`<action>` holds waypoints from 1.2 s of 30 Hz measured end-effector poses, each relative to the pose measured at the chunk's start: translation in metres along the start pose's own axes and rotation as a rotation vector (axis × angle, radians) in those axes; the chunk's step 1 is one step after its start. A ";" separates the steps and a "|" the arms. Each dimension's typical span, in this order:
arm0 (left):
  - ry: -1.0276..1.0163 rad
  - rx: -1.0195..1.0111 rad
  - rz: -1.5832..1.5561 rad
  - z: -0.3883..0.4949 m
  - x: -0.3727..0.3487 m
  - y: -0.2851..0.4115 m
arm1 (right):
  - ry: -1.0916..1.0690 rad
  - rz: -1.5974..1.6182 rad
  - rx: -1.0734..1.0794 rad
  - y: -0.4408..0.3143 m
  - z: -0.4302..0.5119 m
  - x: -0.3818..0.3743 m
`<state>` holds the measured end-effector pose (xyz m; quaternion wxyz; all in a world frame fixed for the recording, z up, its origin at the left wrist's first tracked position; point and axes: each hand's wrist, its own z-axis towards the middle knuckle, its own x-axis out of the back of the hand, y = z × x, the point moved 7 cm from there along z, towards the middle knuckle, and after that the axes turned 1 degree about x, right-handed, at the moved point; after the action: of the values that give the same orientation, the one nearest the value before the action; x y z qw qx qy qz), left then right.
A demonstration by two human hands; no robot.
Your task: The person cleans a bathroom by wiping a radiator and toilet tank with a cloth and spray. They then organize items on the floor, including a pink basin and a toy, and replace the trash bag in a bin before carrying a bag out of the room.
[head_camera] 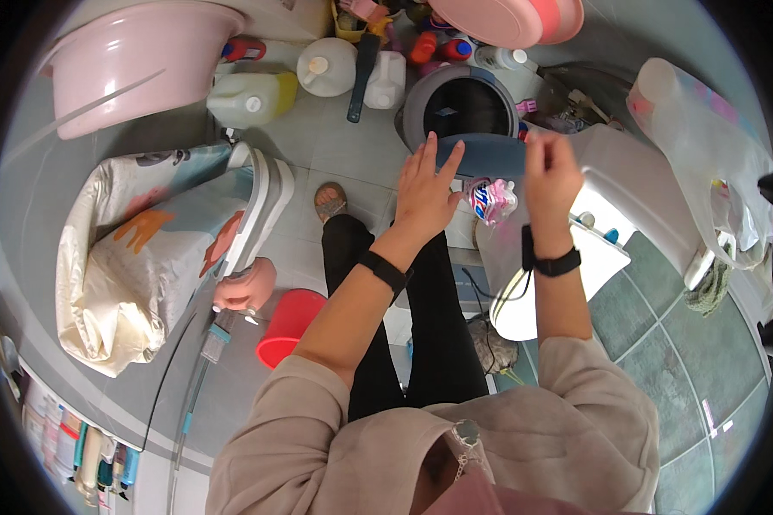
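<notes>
My left hand is spread over the near side of a round grey bin, its fingertips by the bin's dark raised flap. The thumb comes close to a crumpled pink-and-white plastic packet that bears writing; whether they touch I cannot tell. My right hand, blurred, is held to the right of the packet and flap with its fingers curled. Whether anything is pinched in it is unclear. Inside the bin it looks black and glossy.
Several plastic jugs stand beyond my feet. A pink basin and a folded patterned tub are at left, near a red bucket. At right are a white cabinet and a hanging plastic bag.
</notes>
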<state>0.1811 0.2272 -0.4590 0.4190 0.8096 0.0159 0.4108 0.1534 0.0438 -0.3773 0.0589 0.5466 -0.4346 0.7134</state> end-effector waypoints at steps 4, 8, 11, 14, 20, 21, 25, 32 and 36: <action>-0.009 0.105 0.011 0.001 0.005 -0.042 | -0.228 -0.058 0.110 0.009 -0.037 -0.057; 0.028 0.234 0.016 -0.021 0.028 -0.105 | -0.352 -0.124 0.136 0.057 -0.046 -0.125; 0.046 0.392 -0.044 -0.056 0.048 -0.158 | -0.456 -0.205 0.066 0.085 -0.056 -0.162; 0.133 0.452 -0.083 -0.099 0.074 -0.197 | -0.411 -0.275 0.071 0.078 -0.063 -0.170; 0.329 0.431 -0.002 -0.199 0.143 -0.207 | -0.269 -0.270 0.292 -0.037 -0.071 -0.159; 0.334 0.437 -0.001 -0.217 0.155 -0.204 | -0.278 -0.276 0.334 -0.064 -0.075 -0.158; 0.373 0.446 0.196 -0.293 0.202 -0.191 | -0.595 -0.080 0.353 -0.176 -0.095 -0.167; 0.653 0.853 0.055 -0.443 0.253 -0.182 | -0.525 0.524 0.975 -0.459 -0.185 -0.131; 0.861 0.947 -0.001 -0.510 0.267 -0.149 | -0.352 0.464 1.272 -0.579 -0.244 -0.095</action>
<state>0.0589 0.7621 -0.2296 -0.0279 0.6695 0.3630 0.6474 0.3369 0.6039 -0.1404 -0.4976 0.4757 -0.0411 0.7242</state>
